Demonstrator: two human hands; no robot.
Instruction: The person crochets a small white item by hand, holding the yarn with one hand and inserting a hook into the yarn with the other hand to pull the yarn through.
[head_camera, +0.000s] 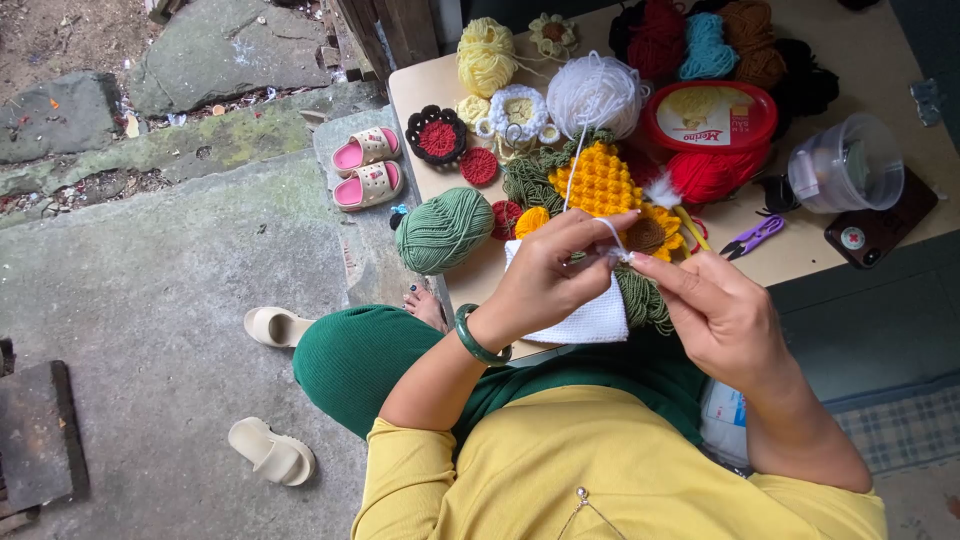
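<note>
a flat white crocheted square panel (590, 315) is being held up over the lap, pinched along its upper edge by the closed fingers of the left hand (548, 275); the right hand (715, 305) is being kept just beside it, fingertips closed on what seems to be a slim crochet hook, too small to be told for sure. a strand is being fed down to the pinch from the round white yarn ball (597, 93) lying on the table beyond the hands. the panel is judged to be well begun, several rows already formed, with more yarn waiting to be worked. behind the grip a finished yellow and green crocheted sunflower piece (600, 180) is lying; left of it a sage green yarn ball (443, 230) is resting, and right of it purple-handled thread snips (752, 236)
</note>
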